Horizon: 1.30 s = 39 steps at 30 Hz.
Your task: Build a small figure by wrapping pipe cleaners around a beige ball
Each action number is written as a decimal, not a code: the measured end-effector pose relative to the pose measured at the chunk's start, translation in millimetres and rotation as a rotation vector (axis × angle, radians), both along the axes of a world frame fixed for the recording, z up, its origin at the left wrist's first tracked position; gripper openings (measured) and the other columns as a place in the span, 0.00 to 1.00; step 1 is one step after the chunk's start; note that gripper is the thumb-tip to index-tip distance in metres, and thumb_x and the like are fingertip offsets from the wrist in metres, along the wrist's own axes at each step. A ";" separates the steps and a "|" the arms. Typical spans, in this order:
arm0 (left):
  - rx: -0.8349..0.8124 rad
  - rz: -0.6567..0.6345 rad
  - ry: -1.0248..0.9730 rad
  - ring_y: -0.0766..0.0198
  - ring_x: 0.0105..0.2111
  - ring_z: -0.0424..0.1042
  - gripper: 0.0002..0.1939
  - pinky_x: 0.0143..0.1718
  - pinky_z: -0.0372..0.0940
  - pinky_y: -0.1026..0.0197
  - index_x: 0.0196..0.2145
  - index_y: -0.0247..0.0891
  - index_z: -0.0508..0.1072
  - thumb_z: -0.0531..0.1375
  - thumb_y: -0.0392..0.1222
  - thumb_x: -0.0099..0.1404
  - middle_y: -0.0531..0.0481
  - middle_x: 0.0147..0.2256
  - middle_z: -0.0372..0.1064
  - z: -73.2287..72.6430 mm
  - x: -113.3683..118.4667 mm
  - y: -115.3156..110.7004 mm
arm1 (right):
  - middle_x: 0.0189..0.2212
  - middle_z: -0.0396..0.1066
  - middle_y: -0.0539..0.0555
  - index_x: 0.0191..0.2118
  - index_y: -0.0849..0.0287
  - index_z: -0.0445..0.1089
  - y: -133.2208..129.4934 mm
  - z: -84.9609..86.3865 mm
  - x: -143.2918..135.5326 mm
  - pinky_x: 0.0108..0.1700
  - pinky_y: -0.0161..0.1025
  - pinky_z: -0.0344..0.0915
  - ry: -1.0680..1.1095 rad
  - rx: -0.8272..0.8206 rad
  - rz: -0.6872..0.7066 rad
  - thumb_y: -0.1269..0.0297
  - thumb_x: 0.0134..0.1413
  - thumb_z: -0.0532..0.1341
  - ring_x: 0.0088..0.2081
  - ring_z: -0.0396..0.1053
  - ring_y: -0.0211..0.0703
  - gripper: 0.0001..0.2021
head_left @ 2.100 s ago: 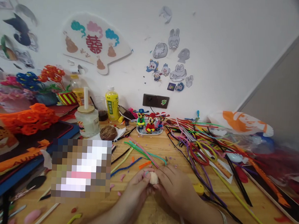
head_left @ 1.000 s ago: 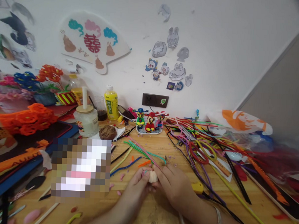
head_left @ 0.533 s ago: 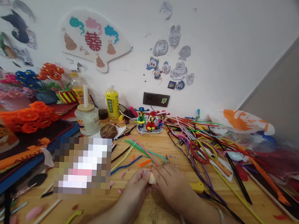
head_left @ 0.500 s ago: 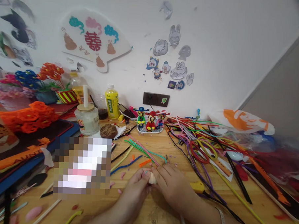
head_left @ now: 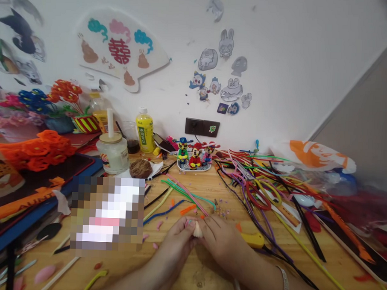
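Observation:
Both hands meet low in the middle, over the wooden table. My left hand (head_left: 181,235) is closed, its thumb and fingers pinching a small cream-coloured fluffy piece (head_left: 198,230). Against the same piece, from the right, press the bent fingers of my right hand (head_left: 219,240), which cover part of it. A spot of pink and teal shows at the left thumb; whether it is a nail or part of the piece I cannot tell. Pink and green pipe cleaners (head_left: 189,195) lie just beyond the fingertips. Beside my right wrist is a yellow-handled tool (head_left: 254,240).
Tangled pipe cleaners (head_left: 255,188) spread across the right side. At the back stands a small tray (head_left: 194,168) with three colourful figurines. A glass jar (head_left: 113,156), a yellow drink bottle (head_left: 145,132) and pipe-cleaner flowers (head_left: 48,151) are on the left, near a blurred-out rectangle (head_left: 109,214).
The view has shifted slightly. Both hands stay together on the cream piece, with the right fingers a little lower in the picture; a bit more orange shows beside the yellow tool.

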<state>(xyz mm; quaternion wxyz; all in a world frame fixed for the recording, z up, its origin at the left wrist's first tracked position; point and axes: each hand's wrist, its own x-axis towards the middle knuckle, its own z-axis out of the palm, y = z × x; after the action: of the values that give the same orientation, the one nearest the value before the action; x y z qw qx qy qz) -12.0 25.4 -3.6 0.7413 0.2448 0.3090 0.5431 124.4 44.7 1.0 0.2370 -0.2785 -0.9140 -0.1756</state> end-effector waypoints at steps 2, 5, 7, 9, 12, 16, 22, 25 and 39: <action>0.017 -0.016 0.001 0.66 0.27 0.65 0.08 0.31 0.61 0.64 0.22 0.34 0.72 0.66 0.42 0.47 0.52 0.22 0.69 -0.3 0.0 0.8 | 0.26 0.71 0.60 0.32 0.67 0.67 0.7 -1.1 -0.1 0.28 0.41 0.66 -0.002 -0.008 0.000 0.76 0.57 0.46 0.27 0.67 0.47 0.13; 0.038 -0.028 0.000 0.65 0.28 0.65 0.07 0.31 0.61 0.64 0.24 0.35 0.72 0.63 0.42 0.52 0.51 0.24 0.69 -0.2 -0.8 2.6 | 0.26 0.71 0.61 0.34 0.68 0.67 3.3 -1.5 0.0 0.29 0.41 0.67 0.031 -0.002 0.005 0.76 0.57 0.47 0.27 0.67 0.46 0.12; 0.048 -0.029 -0.013 0.64 0.30 0.66 0.09 0.32 0.62 0.63 0.28 0.35 0.72 0.60 0.44 0.56 0.49 0.27 0.69 0.9 -1.8 3.2 | 0.27 0.72 0.61 0.36 0.69 0.67 5.7 0.0 0.4 0.29 0.41 0.68 0.073 -0.004 0.000 0.75 0.57 0.48 0.27 0.68 0.46 0.11; 0.072 -0.047 -0.024 0.63 0.31 0.66 0.10 0.33 0.62 0.61 0.30 0.35 0.72 0.58 0.46 0.58 0.48 0.30 0.69 2.7 -2.7 3.0 | 0.28 0.73 0.61 0.38 0.70 0.67 7.5 3.3 1.5 0.29 0.41 0.68 0.125 -0.026 -0.006 0.73 0.57 0.49 0.28 0.69 0.47 0.11; 0.130 -0.087 -0.010 0.63 0.33 0.67 0.07 0.37 0.61 0.60 0.32 0.36 0.72 0.61 0.42 0.56 0.49 0.32 0.69 5.7 -2.4 2.0 | 0.30 0.74 0.62 0.39 0.70 0.67 7.9 10.6 4.1 0.32 0.42 0.69 0.211 -0.071 0.001 0.72 0.56 0.51 0.31 0.70 0.47 0.10; 0.206 -0.065 0.029 0.64 0.36 0.66 0.12 0.41 0.60 0.62 0.33 0.38 0.72 0.66 0.39 0.48 0.51 0.32 0.69 6.4 -0.3 2.8 | 0.32 0.75 0.61 0.40 0.68 0.67 4.9 18.1 5.8 0.34 0.44 0.70 0.294 -0.049 -0.020 0.73 0.53 0.52 0.32 0.71 0.48 0.11; 0.235 0.028 0.201 0.67 0.30 0.65 0.10 0.35 0.60 0.66 0.28 0.37 0.72 0.67 0.40 0.48 0.53 0.27 0.70 7.2 -3.2 6.9 | 0.37 0.75 0.61 0.43 0.66 0.66 1.5 14.2 -0.6 0.39 0.48 0.69 0.340 0.019 -0.048 0.73 0.52 0.53 0.37 0.71 0.50 0.12; 0.242 0.050 0.257 0.67 0.28 0.65 0.10 0.34 0.60 0.66 0.26 0.36 0.72 0.67 0.41 0.46 0.54 0.24 0.70 10.1 -6.0 8.4 | 0.39 0.73 0.64 0.44 0.68 0.65 0.7 11.1 -3.2 0.38 0.47 0.69 0.302 0.007 -0.039 0.71 0.54 0.53 0.38 0.71 0.51 0.12; 0.182 -0.123 0.312 0.66 0.27 0.65 0.13 0.31 0.63 0.62 0.26 0.36 0.71 0.68 0.44 0.45 0.54 0.24 0.66 1.7 -4.7 7.0 | 0.25 0.72 0.51 0.28 0.60 0.71 9.3 27.8 9.2 0.31 0.35 0.66 0.653 -0.802 -0.027 0.65 0.52 0.57 0.28 0.69 0.39 0.07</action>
<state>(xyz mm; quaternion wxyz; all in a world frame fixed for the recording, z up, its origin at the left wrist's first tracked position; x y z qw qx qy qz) -16.7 32.4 -1.9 0.6912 0.4104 0.3543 0.4778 133.6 54.0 28.9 0.3822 -0.3995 -0.7842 0.2817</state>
